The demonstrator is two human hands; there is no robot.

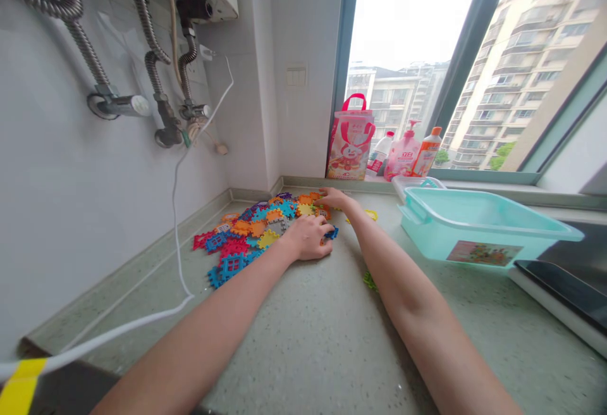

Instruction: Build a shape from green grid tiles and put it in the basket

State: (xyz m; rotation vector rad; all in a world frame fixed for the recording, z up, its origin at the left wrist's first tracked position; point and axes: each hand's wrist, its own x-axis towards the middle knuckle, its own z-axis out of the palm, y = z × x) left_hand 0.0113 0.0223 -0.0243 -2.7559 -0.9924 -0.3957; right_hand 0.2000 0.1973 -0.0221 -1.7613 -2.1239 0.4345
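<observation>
A pile of colourful plastic interlocking tiles in red, blue, orange, yellow and purple lies on the speckled countertop near the left wall. My left hand rests at the pile's right edge with fingers curled around a blue tile. Further back, my right hand lies flat on orange and yellow tiles at the far edge of the pile. A yellow tile lies loose just right of my right forearm, and a green tile peeks out below that arm.
A turquoise plastic bin stands at the right, with a dark cooktop beyond it. A pink bag and bottles sit on the window sill. Pipes and a white cable run along the left wall.
</observation>
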